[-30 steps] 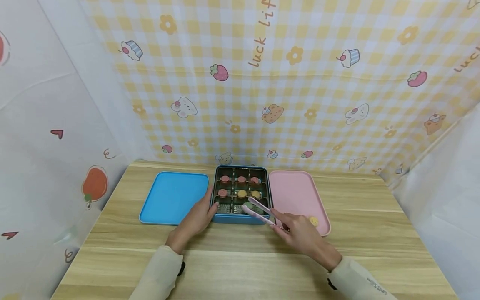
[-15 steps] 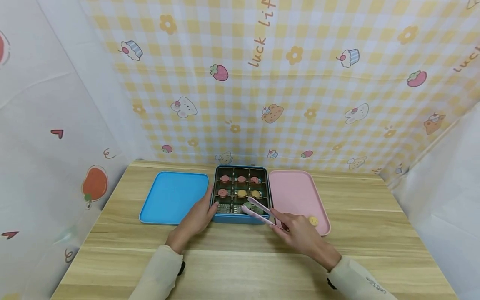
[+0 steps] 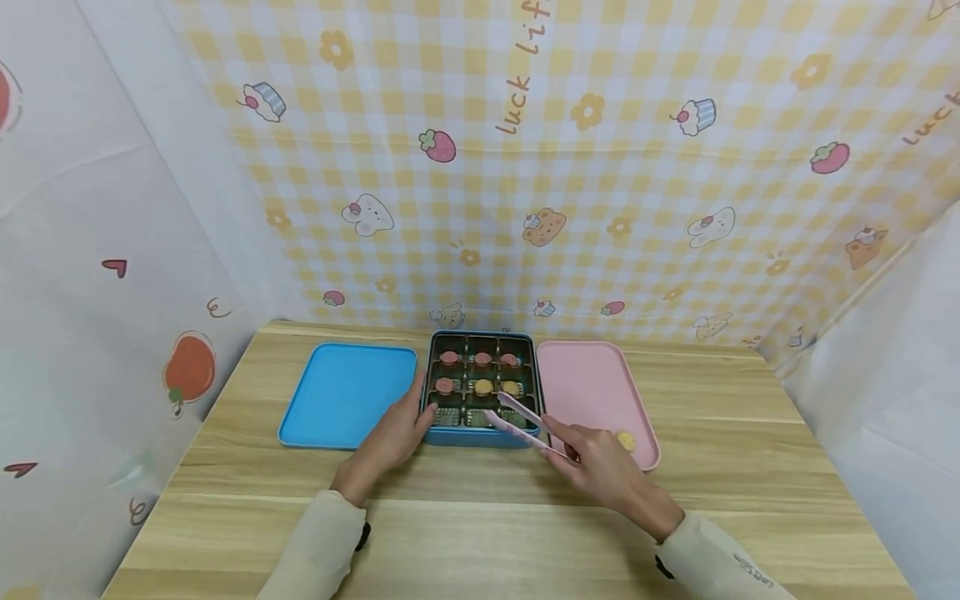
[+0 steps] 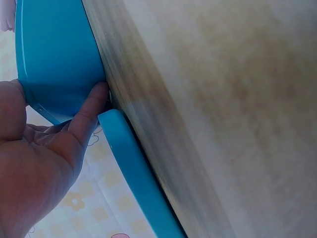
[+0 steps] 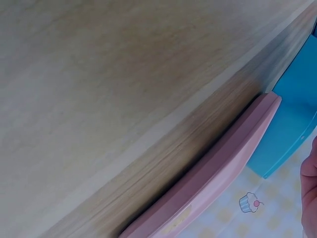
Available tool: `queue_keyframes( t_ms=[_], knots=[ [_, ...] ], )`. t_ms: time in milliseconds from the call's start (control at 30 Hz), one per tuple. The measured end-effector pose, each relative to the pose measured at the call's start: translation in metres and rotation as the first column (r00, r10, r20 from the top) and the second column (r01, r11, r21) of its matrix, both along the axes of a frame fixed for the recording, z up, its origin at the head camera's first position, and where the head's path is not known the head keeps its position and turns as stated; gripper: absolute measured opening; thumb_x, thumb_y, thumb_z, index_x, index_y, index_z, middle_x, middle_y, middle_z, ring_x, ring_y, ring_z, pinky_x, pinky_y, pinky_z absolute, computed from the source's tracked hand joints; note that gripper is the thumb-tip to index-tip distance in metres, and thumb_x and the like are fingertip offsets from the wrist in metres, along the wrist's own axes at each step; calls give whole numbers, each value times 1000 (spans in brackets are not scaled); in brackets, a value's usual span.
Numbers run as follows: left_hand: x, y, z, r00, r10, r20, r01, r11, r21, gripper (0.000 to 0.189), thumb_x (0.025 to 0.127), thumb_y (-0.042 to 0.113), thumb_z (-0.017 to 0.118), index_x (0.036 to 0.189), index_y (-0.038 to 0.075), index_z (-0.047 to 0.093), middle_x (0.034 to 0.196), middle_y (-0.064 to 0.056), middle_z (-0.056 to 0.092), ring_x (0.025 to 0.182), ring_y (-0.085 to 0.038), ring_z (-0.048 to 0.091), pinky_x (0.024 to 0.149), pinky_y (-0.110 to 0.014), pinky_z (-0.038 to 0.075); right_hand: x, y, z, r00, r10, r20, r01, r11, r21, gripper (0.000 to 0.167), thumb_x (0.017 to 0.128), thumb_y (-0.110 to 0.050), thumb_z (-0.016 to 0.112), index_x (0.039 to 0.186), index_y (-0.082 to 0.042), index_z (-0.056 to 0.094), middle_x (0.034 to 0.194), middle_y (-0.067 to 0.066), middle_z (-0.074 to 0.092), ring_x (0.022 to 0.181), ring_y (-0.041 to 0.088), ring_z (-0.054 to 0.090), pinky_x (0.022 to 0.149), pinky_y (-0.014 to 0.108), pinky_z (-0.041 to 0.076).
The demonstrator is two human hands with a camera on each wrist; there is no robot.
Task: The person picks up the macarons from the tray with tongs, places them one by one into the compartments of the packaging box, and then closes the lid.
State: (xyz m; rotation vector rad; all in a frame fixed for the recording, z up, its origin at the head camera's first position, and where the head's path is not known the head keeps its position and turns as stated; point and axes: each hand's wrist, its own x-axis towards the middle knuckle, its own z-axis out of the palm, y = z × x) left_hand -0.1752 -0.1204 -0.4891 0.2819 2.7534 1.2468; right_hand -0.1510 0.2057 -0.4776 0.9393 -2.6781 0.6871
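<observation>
My right hand (image 3: 592, 467) holds pink tongs (image 3: 517, 429) in the head view. Their tips stand apart over the front row of a blue box (image 3: 480, 438) with a dark, divided insert. Green shows low in that row, near the front middle and right compartments; the tongs partly hide it. Red round cookies (image 3: 482, 359) and yellow cookies (image 3: 483, 387) sit in the back and middle rows. My left hand (image 3: 393, 429) grips the box's left side, thumb at the front corner. The left wrist view shows fingers (image 4: 91, 106) against the blue wall.
To the left of the box lies a flat blue tray or lid (image 3: 348, 396). A pink tray (image 3: 588, 387) lies to its right, with one yellow cookie (image 3: 626, 441) near its front corner. The wooden table (image 3: 465, 533) meets a checked cloth (image 3: 487, 275) behind.
The tongs' tips have parted slightly. The green piece between them has dropped lower into the box's front row. The left hand stays in place on the box.
</observation>
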Motion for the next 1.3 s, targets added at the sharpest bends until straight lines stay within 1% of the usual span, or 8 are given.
queue_keyframes(
  t_ms=[133, 333, 433, 567, 767, 967, 1167, 1300],
  knots=[
    [0, 1, -1, 1000, -2, -18, 2, 1000, 7, 68, 106, 17, 46, 159, 1, 6, 158, -25, 29, 140, -42, 38, 108, -57, 38, 0, 6, -3, 999, -3, -46, 2, 1000, -30, 45, 85, -20, 79, 127, -7, 69, 64, -18, 41, 54, -8, 32, 45, 11, 28],
    [0, 0, 0, 1000, 1, -5, -1, 1000, 10, 69, 106, 19, 46, 160, 4, 5, 160, -23, 26, 142, -41, 36, 109, -57, 37, 1, 21, -6, 994, -4, -112, -4, 998, -70, 48, 79, -17, 82, 124, -4, 70, 63, -17, 43, 54, -9, 33, 46, 8, 27],
    [-1, 1, 1, 1000, 6, 11, -6, 1000, 3, 69, 107, 21, 45, 160, 4, 5, 161, -22, 23, 143, -40, 33, 111, -56, 36, 1, 30, -6, 992, -12, -123, 4, 998, -68, 49, 78, -15, 83, 124, -4, 70, 64, -17, 44, 55, -8, 35, 48, 7, 28],
    [-1, 1, 0, 1000, 5, 16, -5, 1000, -8, 69, 107, 21, 45, 159, 0, 5, 162, -23, 19, 144, -40, 30, 112, -56, 34, 3, 46, -7, 991, -33, -127, 26, 998, -54, 49, 78, -14, 83, 124, -3, 69, 66, -17, 44, 57, -7, 35, 48, 7, 30],
    [0, 1, 1, 1000, 9, 14, -9, 1000, -3, 69, 106, 20, 46, 158, -1, 5, 161, -24, 21, 143, -41, 33, 111, -56, 35, 8, 75, -9, 985, -38, -167, 28, 998, -63, 49, 74, -7, 82, 121, 1, 69, 65, -17, 43, 56, -9, 33, 46, 7, 29],
    [0, 1, 1, 1000, 11, 8, -11, 1000, -13, 69, 106, 20, 45, 159, 0, 5, 161, -24, 21, 143, -41, 33, 111, -56, 35, 16, 103, -8, 988, -64, -142, 55, 996, -66, 49, 75, -3, 82, 122, 3, 68, 65, -18, 39, 55, -9, 30, 45, 7, 28],
    [0, 0, 0, 1000, -5, -17, 5, 1000, -5, 68, 106, 17, 46, 158, -3, 7, 158, -28, 27, 142, -42, 35, 110, -56, 36, 22, 123, -10, 985, -106, -139, 108, 994, 4, 50, 75, -5, 82, 122, 4, 68, 66, -19, 38, 55, -9, 29, 45, 7, 27],
    [1, 0, 0, 1000, -5, -19, 5, 1000, 1, 68, 106, 17, 46, 158, -1, 7, 157, -27, 29, 141, -42, 36, 110, -56, 37, 27, 132, -12, 982, -125, -142, 131, 991, 33, 49, 75, -7, 82, 121, 3, 68, 65, -20, 36, 54, -10, 27, 45, 7, 26]
  ],
)
